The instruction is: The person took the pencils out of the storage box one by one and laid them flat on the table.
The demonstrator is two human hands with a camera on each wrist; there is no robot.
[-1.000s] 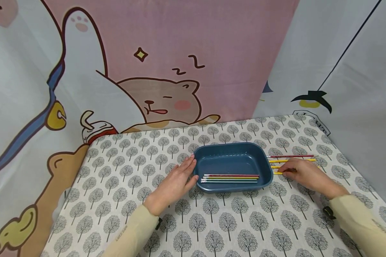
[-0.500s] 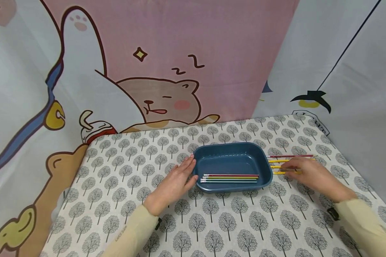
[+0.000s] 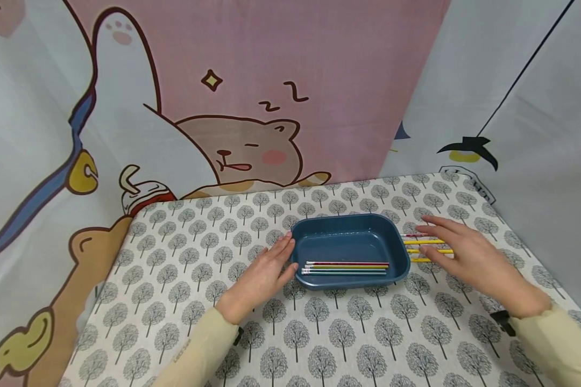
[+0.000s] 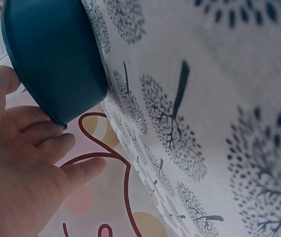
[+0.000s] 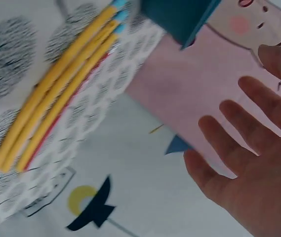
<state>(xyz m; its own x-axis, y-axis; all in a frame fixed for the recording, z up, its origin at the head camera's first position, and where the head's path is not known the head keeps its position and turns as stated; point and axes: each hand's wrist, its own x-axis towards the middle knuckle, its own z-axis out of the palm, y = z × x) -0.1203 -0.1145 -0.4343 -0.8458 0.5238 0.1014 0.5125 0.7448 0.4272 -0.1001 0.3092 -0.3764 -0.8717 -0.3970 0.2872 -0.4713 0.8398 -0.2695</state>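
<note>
four pencils are lying in the blue tray already, and four more are waiting on the cloth just beside it. right hand is hovering flat over them, holding nothing. left hand is resting flat against the tray.

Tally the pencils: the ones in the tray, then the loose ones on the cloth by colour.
Pencils in the tray: 4
Loose yellow pencils: 3
Loose red pencil: 1
Total: 8
</note>
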